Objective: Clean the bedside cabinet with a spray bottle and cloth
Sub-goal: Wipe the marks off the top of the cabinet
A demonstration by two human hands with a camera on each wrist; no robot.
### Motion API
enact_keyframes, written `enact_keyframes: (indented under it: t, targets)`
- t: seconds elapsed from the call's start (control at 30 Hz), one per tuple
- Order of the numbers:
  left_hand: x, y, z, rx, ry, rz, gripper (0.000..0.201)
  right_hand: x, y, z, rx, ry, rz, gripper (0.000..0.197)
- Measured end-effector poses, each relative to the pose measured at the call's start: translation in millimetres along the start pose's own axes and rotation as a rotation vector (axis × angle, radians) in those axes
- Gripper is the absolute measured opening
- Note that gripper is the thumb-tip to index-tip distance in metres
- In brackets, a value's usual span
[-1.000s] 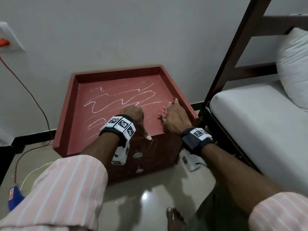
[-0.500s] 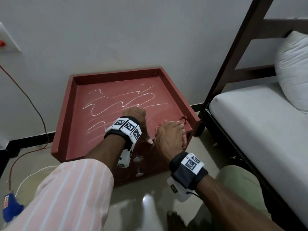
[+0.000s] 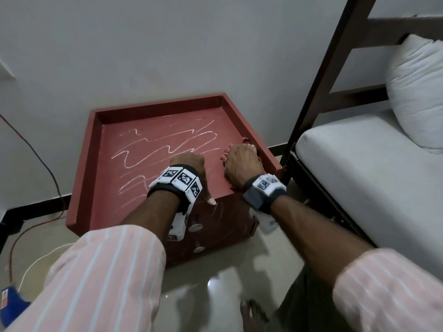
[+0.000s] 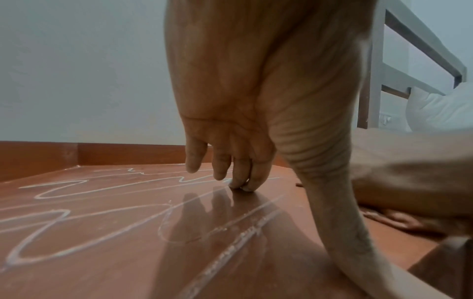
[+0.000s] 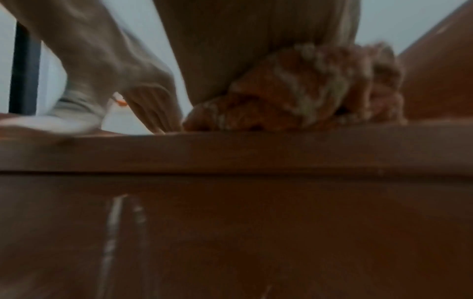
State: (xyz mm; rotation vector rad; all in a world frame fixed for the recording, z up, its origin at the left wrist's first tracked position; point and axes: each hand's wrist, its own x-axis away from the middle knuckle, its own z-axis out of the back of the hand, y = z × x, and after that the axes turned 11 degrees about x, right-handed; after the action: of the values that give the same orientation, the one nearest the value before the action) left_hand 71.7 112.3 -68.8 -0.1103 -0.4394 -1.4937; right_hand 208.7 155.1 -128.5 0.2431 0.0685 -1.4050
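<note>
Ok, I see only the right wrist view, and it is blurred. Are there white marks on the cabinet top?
Observer: Yes. White wavy lines cross most of the cabinet top, left of the cloth under the right hand.
Operator: What does the left hand do?
Observer: The left hand holds nothing; its fingertips touch the top among the lines.
Operator: Where is the spray bottle?
Observer: I cannot confirm it. A blue object lies on the floor at far left, cut by the frame edge.
</note>
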Motion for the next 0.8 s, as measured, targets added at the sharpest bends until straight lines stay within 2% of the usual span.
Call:
enact_keyframes:
  t: [0.13,0.2,0.23,0.33,0.4,0.47,0.5,0.57,0.6,0.67,0.73,0.8]
  targets:
    - [-1.6,-5.4,-3.3,0.021,-0.005,0.011,0.097,58.1,-3.1,-1.2,-0.115,0.023,-0.255,0.027]
    - [-2.5,-6.6,-6.1,0.053,0.003,0.005,0.094,76.6,-9.5,2.9,-0.149,0.034,-0.301,0.029]
    - [-3.1,-6.7,-6.3,0.068,0.015,0.003,0.089,81.5,-16.2,6.3,-0.178,0.049,-0.246,0.026]
    - [-2.1,-7.5,-7.2,0.110,0.055,-0.005,0.066,77.7,-35.8,3.0,-0.332,0.096,0.075,0.016]
    - [1.1,-9.5,-9.3,0.148,0.042,0.000,0.083,54.0,-29.3,6.2,-0.378,0.080,0.144,0.022]
    - [7.0,-10.7,-8.1,0.176,0.037,0.003,0.103,21.5,-10.5,12.9,-0.433,0.043,0.083,0.023]
    - [8.5,-11.0,-8.8,0.189,0.035,0.009,0.109,8.4,-0.9,15.3,-0.430,0.055,0.005,0.020]
    - [8.3,-10.2,-8.7,0.195,0.026,0.019,0.111,-2.3,7.7,15.8,-0.342,0.091,-0.193,0.040]
    - [8.1,-8.5,-7.2,0.182,0.020,0.022,0.105,0.4,2.5,15.8,-0.306,0.071,-0.211,0.049]
    - [3.2,-7.5,-6.1,0.157,0.030,0.011,0.086,13.9,-17.6,12.7,-0.301,0.009,-0.029,0.046]
    - [-4.1,-8.3,-6.5,0.123,0.070,-0.012,0.062,31.3,-26.8,2.4,-0.420,-0.065,0.200,0.039]
    - [-8.9,-8.9,-7.8,0.092,0.099,-0.020,0.056,38.1,-11.8,-4.8,-0.438,-0.083,0.343,0.037]
